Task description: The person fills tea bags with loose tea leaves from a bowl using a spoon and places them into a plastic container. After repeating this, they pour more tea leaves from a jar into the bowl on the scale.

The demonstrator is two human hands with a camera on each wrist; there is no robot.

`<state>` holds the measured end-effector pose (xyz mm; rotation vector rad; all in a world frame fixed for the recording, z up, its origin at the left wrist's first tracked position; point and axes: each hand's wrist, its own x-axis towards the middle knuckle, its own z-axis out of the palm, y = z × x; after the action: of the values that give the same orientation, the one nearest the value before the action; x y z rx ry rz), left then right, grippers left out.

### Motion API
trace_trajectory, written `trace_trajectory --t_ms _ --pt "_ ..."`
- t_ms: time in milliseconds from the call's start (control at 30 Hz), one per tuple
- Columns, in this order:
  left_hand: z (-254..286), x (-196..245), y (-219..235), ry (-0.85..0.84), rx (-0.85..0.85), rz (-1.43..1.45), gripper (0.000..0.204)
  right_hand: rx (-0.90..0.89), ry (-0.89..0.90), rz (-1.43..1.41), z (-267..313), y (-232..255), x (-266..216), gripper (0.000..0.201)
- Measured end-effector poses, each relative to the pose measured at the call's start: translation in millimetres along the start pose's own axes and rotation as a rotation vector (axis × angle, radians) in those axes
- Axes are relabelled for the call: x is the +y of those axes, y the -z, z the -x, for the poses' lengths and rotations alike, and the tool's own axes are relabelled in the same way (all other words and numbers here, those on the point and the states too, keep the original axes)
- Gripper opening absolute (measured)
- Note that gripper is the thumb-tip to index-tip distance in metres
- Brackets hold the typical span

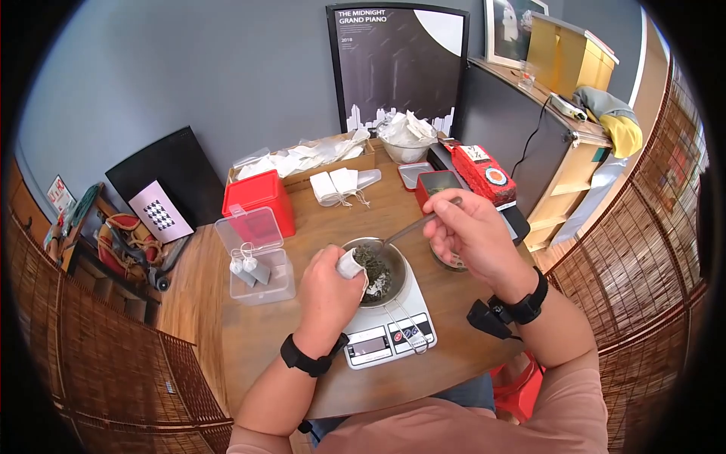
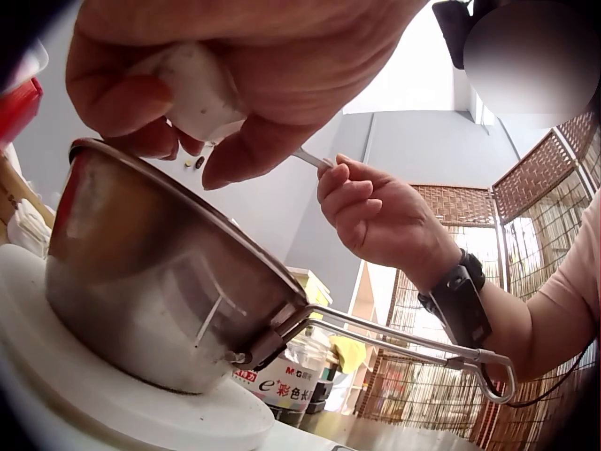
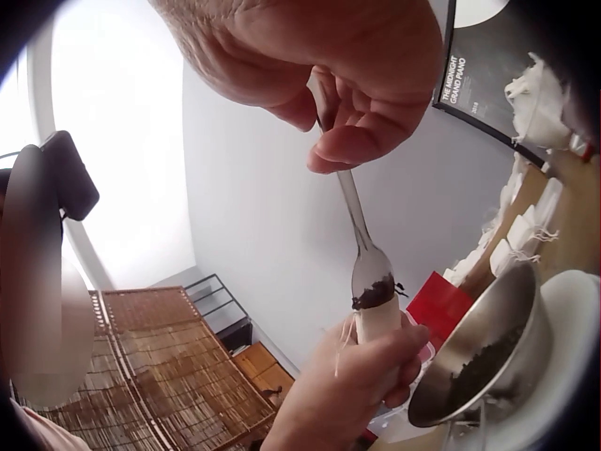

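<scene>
My left hand (image 1: 329, 291) grips a small white drawstring bag (image 1: 349, 265) over a steel bowl (image 2: 169, 272). Dark dried leaves (image 1: 378, 276), like loose tea, lie in the bowl, which sits on a white kitchen scale (image 1: 370, 352). Pinched between the thumb and fingers of my right hand (image 1: 473, 231) is a metal spoon (image 3: 349, 202), pointing down to the left. In the right wrist view, the spoon's head carries some leaves right at the mouth of the bag. The bowl's wire handle (image 2: 404, 343) extends toward my body.
Left of the scale, a clear plastic box (image 1: 280, 287) holds filled bags (image 1: 251, 266). Behind it stands a red box (image 1: 253, 198). Flat white bags (image 1: 336, 181) lie farther back, near a cardboard box (image 1: 368, 160). A red tin (image 1: 435, 181) and red package (image 1: 484, 172) are at right.
</scene>
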<state>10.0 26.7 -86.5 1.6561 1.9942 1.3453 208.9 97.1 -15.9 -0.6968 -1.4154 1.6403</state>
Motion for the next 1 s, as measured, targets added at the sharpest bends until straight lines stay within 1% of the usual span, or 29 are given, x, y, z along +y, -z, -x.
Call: trace_trajectory --t_ms 167,233,267,333,467,533,567,633,733,867,1000 --pt "-2.8 1.7 -1.4 0.025 -0.004 0.013 0.020 -0.037 0.012 0.119 -4.4 -11.5 -12.4 0.019" --pt "-3.9 0.7 -2.6 0.052 -0.010 0.045 0.019 -0.074 0.036 0.230 -6.9 -14.8 -17.6 0.019" --pt "-4.3 -1.2 -3.9 0.052 -0.011 0.043 0.019 -0.074 0.036 0.228 -7.6 -17.5 -22.0 0.019" --pt "-5.4 -6.5 -7.0 0.010 0.043 0.028 0.015 -0.101 0.045 0.359 -8.7 -23.4 -31.6 0.019" --pt "-7.7 -9.1 -6.2 -0.005 0.065 0.083 0.014 -0.149 0.105 0.448 -15.3 -31.6 -41.3 0.018" --pt "-8.9 -4.2 -3.3 0.096 0.053 0.128 0.014 -0.154 0.088 0.506 -17.4 -37.5 -46.7 0.019" --pt "-9.0 -5.0 -3.1 0.097 0.054 0.127 0.014 -0.156 0.088 0.505 -18.7 -39.5 -48.2 0.019" --pt "-9.0 -7.5 -2.8 0.034 0.067 0.081 0.014 -0.144 0.062 0.520 -20.7 -42.7 -50.3 0.019" --pt "-9.3 -8.7 -2.9 0.082 0.046 0.133 0.014 -0.140 0.070 0.515 -21.5 -45.6 -52.8 0.018" --pt "-8.7 -7.4 -1.4 0.047 0.060 0.111 0.014 -0.148 0.076 0.529 -19.7 -48.6 -55.9 0.017" --pt "-8.7 -8.6 -2.3 0.051 0.061 0.102 0.015 -0.176 0.148 0.558 -17.7 -53.4 -54.8 0.015"
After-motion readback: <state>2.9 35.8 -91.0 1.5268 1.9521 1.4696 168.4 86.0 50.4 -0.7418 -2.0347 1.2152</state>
